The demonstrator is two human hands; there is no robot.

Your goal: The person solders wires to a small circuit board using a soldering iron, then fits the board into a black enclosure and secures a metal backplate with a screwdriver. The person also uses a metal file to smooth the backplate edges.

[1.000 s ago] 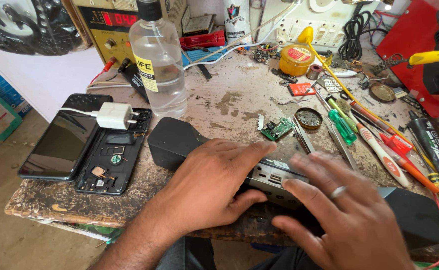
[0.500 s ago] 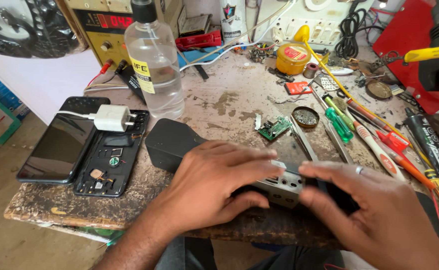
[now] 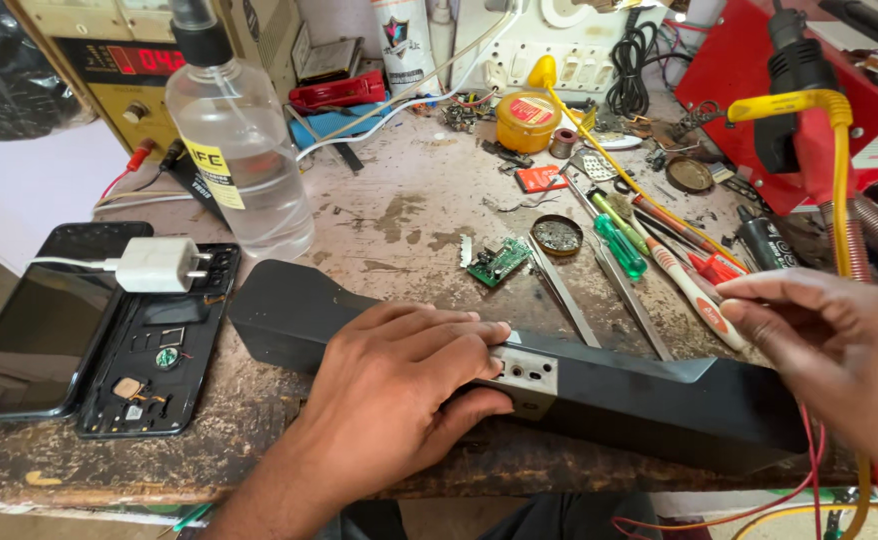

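- The long black speaker bar [image 3: 609,385] lies along the workbench's [image 3: 399,215] front edge.
- My left hand [image 3: 399,385] presses flat on it, beside its metal port panel [image 3: 526,378].
- My right hand [image 3: 829,345] hovers loosely open over its right end, holding nothing.
- Opened phones [image 3: 79,335] lie left.

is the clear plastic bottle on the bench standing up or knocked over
Upright. The clear bottle stands on its base on the workbench, black cap on top, behind the long black speaker bar.

Left hand [image 3: 399,385] covers the middle of the long black speaker bar [image 3: 649,395]; surface beneath not visible. Right hand [image 3: 829,340] cut off by right edge. Clear bottle [image 3: 239,150] top cropped. Small green circuit board [image 3: 499,262] components too small to resolve.
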